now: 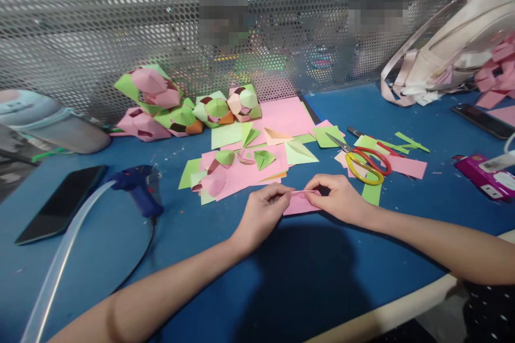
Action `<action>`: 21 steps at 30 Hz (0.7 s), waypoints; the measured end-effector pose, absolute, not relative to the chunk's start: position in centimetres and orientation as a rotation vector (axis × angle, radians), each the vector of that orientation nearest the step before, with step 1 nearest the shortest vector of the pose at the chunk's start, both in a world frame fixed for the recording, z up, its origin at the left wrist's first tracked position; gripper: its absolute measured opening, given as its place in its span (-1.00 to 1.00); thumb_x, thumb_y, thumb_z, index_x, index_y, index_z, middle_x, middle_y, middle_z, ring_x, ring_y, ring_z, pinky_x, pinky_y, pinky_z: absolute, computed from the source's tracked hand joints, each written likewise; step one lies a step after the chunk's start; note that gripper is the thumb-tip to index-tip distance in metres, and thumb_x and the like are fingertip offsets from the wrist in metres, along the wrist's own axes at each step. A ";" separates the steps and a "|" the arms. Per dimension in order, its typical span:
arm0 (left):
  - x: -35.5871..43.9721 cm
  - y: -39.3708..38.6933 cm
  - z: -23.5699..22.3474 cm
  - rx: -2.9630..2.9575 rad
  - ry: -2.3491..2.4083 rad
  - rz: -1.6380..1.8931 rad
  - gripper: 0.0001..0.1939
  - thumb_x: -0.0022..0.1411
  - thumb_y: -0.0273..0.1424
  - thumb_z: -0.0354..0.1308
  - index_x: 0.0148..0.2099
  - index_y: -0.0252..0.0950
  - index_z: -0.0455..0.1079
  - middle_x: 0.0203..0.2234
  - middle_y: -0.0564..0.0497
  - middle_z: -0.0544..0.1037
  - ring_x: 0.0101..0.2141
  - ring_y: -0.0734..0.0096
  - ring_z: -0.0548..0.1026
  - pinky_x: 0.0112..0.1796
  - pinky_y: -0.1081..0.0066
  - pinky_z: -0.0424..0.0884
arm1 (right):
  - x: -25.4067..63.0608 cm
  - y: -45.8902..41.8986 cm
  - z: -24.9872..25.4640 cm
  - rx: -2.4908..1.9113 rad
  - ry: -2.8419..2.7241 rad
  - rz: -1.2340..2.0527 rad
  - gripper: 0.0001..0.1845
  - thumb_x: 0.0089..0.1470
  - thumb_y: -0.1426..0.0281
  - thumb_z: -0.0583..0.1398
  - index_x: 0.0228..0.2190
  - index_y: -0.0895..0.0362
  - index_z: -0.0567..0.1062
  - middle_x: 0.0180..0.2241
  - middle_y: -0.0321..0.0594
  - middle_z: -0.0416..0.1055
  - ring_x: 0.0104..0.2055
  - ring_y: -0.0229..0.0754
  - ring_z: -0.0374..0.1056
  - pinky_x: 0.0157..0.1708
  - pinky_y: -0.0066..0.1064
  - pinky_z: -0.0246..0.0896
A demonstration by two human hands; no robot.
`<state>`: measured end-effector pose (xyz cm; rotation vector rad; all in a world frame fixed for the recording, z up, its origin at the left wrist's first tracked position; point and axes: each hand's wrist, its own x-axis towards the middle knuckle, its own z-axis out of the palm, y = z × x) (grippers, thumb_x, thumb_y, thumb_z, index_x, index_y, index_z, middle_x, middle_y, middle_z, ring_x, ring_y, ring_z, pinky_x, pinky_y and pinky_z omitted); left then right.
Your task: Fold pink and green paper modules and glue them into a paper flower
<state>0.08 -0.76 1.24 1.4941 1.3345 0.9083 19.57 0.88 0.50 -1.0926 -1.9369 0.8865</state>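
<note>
Between my hands is a small piece of pink paper (300, 204), its upper edge raised or folded over. My left hand (267, 209) pinches its left end, thumb against fingers. At the other end my right hand (336, 198) is closed on the same paper with thumb and forefinger. Just beyond lie pink and green sheets (245, 171) with small folded green pieces (264, 159) on them. Scissors with red and yellow handles (364, 166) rest on paper scraps past my right hand, their blades pointing away to the left.
A blue glue gun (139, 187) with a clear glue stick lies left, near a black phone (60, 203). Folded paper shapes (156, 102) line the perforated metal panel (281, 21). At right are a pale backpack (454, 37), a second phone (486, 120) and a purple power strip (483, 177).
</note>
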 end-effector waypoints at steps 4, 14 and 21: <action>0.2 -0.7 1.7 1.496 1.273 0.826 -0.79 0.13 -0.34 0.16 -0.20 -0.30 0.51 -0.36 0.00 0.56 -0.37 0.41 0.45 -0.34 0.48 0.34 | 19.6 0.7 0.6 -1.076 -1.965 0.831 -0.93 0.00 0.51 0.20 -0.46 0.15 0.50 -0.52 -0.35 0.39 -0.47 -0.34 0.25 -0.46 -0.50 0.13; 0.4 -0.7 2.1 1.537 1.222 0.797 -0.82 0.14 -0.32 0.16 -0.32 -0.30 0.53 -0.45 0.02 0.55 -0.45 0.44 0.43 -0.41 0.50 0.31 | 19.5 0.7 0.6 -1.039 -2.027 0.818 -0.90 0.02 0.52 0.19 -0.43 0.14 0.52 -0.47 -0.31 0.45 -0.43 -0.31 0.32 -0.40 -0.48 0.18; 0.5 -0.6 1.9 1.535 1.247 0.779 -0.80 0.15 -0.31 0.16 -0.37 -0.32 0.50 -0.53 0.05 0.50 -0.50 0.49 0.36 -0.48 0.52 0.24 | 19.4 0.5 1.1 -1.038 -2.037 0.834 -0.91 0.04 0.44 0.22 -0.38 0.14 0.55 -0.45 -0.30 0.49 -0.42 -0.30 0.35 -0.39 -0.49 0.21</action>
